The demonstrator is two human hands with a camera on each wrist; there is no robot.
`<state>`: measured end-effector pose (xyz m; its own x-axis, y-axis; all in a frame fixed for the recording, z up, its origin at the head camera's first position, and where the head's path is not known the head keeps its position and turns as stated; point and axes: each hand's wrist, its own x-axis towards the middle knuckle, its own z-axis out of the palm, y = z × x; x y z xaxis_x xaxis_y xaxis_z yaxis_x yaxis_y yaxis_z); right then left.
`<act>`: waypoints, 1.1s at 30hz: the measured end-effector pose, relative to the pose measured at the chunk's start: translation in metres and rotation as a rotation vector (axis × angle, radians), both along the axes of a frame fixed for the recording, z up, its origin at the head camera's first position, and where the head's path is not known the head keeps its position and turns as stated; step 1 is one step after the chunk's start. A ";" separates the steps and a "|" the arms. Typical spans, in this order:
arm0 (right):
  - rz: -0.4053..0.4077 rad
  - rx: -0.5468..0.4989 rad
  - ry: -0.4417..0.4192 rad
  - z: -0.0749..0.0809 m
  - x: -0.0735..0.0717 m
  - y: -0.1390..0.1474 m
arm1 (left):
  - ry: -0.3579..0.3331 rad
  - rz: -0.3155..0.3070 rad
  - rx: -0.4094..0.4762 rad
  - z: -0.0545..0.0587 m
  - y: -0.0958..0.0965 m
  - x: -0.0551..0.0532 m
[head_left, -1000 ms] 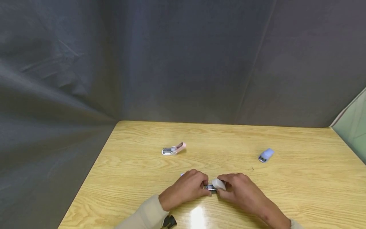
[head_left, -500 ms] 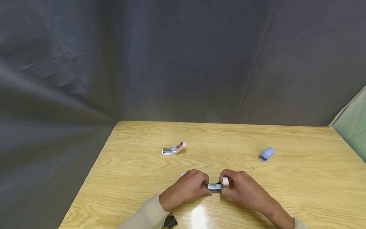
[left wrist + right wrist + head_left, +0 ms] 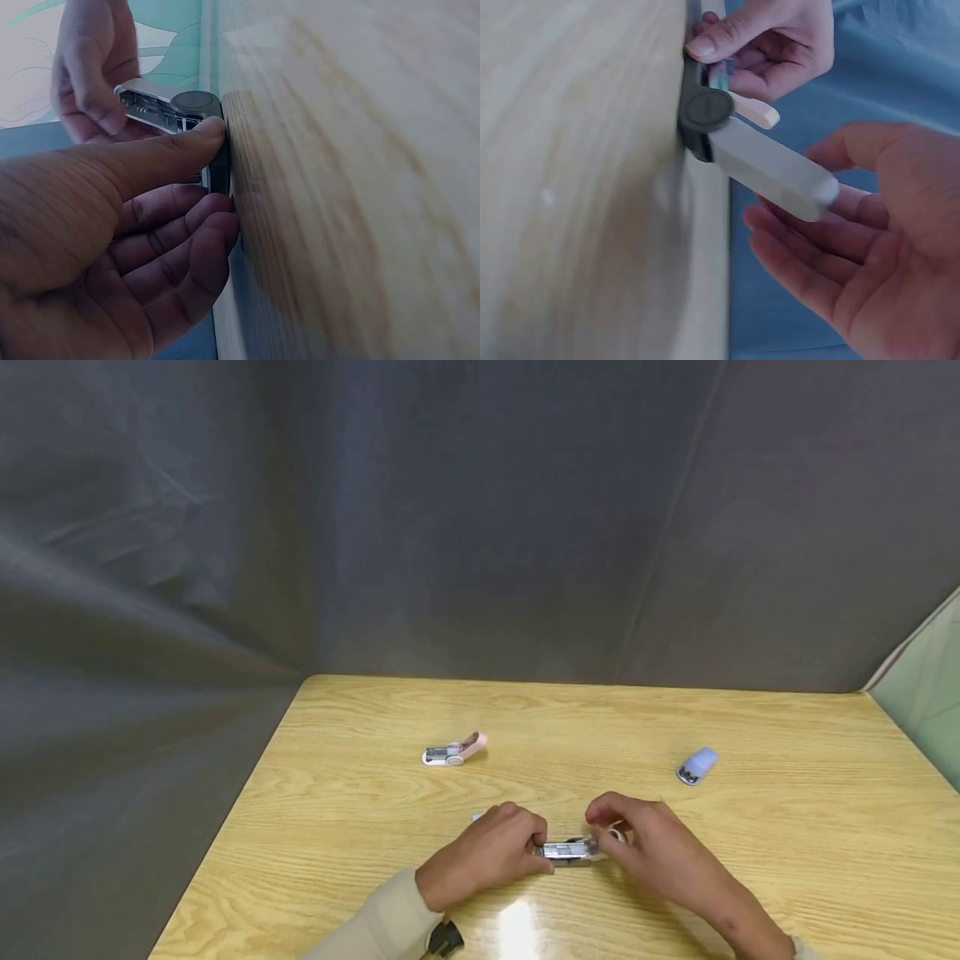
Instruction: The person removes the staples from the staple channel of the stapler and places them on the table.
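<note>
A small stapler (image 3: 567, 850) stands on the table between both hands, its dark grey base (image 3: 697, 131) low and its white top arm (image 3: 776, 169) swung far back. The metal staple channel is exposed in the head view. My left hand (image 3: 487, 852) pinches the base's front end between thumb and fingers. Around the raised white arm is my right hand (image 3: 660, 852), with loosely bent fingers. In the right wrist view, those fingers (image 3: 810, 259) lie behind the arm's tip, and the thumb side is apart from it.
A pink-and-white stapler (image 3: 453, 752), opened up, lies farther back on the wooden table (image 3: 360, 793). A lavender-blue stapler (image 3: 697, 766) lies at back right. Something pale blue (image 3: 477, 816) peeks out behind my left hand. A dark curtain (image 3: 480, 527) borders the table.
The stapler's white top arm has swung back to the right, baring the staple channel. My right hand moved right with it and its fingers loosened. The left hand stayed in place.
</note>
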<state>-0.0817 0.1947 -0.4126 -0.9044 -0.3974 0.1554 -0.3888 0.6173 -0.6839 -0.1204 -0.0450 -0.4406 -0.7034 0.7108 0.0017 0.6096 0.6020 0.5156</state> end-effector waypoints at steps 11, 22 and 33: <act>-0.004 -0.082 0.200 0.014 0.006 -0.016 | 0.001 -0.012 0.001 0.002 -0.001 -0.001; 0.110 -0.122 0.123 0.005 0.005 -0.030 | -0.003 -0.002 -0.008 0.002 0.000 -0.001; 0.086 0.024 0.123 0.001 0.006 -0.032 | 0.006 -0.009 -0.015 0.002 0.001 -0.003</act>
<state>-0.0755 0.1631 -0.4111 -0.8418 -0.4774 0.2521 -0.5205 0.5939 -0.6134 -0.1231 -0.0439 -0.4387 -0.6973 0.7168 -0.0049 0.6180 0.6046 0.5026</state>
